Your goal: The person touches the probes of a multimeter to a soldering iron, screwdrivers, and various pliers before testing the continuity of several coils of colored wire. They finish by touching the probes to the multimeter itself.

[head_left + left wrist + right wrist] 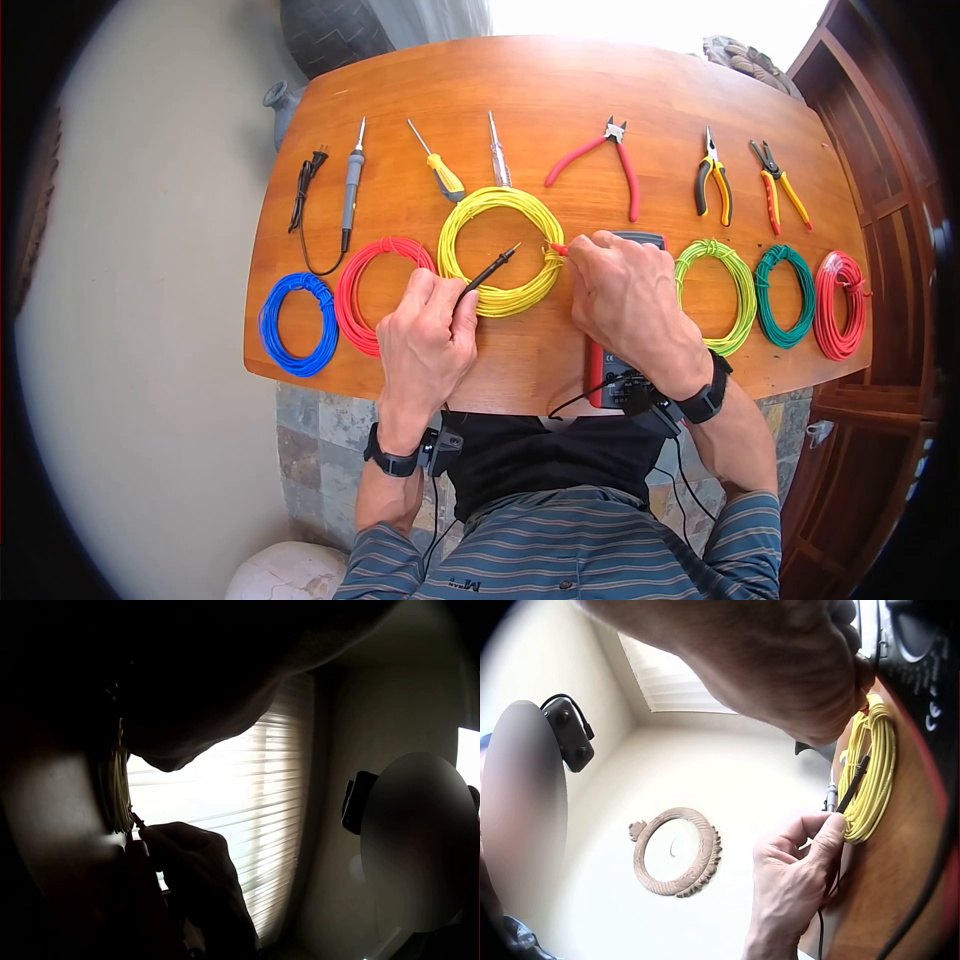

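The left hand (428, 335) has a narrow grip, thumb and fingers pinching a black probe (490, 268) by its rear part. The black probe's long axis runs slantwise, from the fingers at lower left in the head view toward the upper right, its pointed metal tip aimed forward and to the person's right. That tip shows over the opening of a yellow coil (500, 199), which lies as a flat ring on the wooden surface (530, 375), bound at its right side. The right hand (635, 295) is turned back-up with its grip closed around a red probe (559, 249), most of which the fingers hide. The short visible part points left, its axis nearly sideways, with the tip at the bound side of the yellow coil; whether metal meets wire cannot be told. The two tips stand apart from each other. Partly beneath the right hand and wrist lies a red-edged meter (610, 395), its long axis running away from the person. A red coil (345, 300) sits just left of the yellow one, and beyond it a yellow-handled screwdriver (447, 178) points its shaft forward and leftward.
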A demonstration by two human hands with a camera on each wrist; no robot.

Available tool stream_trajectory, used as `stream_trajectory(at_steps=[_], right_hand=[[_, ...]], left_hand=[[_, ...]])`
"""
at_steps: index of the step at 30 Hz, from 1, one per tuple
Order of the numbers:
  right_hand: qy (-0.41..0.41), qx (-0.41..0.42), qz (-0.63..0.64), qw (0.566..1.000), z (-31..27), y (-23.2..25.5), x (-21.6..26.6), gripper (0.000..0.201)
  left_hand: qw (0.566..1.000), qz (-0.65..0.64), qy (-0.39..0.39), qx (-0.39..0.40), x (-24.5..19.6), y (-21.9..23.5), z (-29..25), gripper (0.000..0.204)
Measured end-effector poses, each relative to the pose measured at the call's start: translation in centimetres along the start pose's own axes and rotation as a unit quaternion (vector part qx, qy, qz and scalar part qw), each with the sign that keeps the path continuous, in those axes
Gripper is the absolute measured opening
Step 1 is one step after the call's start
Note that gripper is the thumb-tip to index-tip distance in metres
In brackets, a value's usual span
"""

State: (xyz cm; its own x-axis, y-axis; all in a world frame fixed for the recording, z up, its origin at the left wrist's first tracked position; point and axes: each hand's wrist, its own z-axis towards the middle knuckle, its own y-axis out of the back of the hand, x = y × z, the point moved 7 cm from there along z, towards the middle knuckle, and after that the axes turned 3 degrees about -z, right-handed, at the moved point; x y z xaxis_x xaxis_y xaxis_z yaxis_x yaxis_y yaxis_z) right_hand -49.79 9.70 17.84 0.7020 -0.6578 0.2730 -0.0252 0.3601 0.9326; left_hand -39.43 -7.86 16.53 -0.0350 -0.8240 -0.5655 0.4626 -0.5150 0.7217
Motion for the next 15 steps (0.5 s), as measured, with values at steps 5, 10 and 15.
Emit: stream_trajectory(at_steps=[5, 10, 15], right_hand=[[-0.004, 0.002, -0.004, 1.000, 0.00, -0.04, -0.04, 0.018], [0.003, -0.041, 0.007, 0.999, -0.09, 0.11, 0.02, 0.007], [0.001, -0.039, 0.005, 0.999, -0.11, 0.05, -0.03, 0.007]], left_hand=[[1.000, 0.002, -0.003, 0.002, 0.01, 0.00, 0.00, 0.010], [1.000, 0.006, -0.003, 0.007, 0.00, -0.05, -0.05, 0.009], [1.000, 0.010, -0.005, 0.008, 0.03, -0.11, -0.08, 0.010]])
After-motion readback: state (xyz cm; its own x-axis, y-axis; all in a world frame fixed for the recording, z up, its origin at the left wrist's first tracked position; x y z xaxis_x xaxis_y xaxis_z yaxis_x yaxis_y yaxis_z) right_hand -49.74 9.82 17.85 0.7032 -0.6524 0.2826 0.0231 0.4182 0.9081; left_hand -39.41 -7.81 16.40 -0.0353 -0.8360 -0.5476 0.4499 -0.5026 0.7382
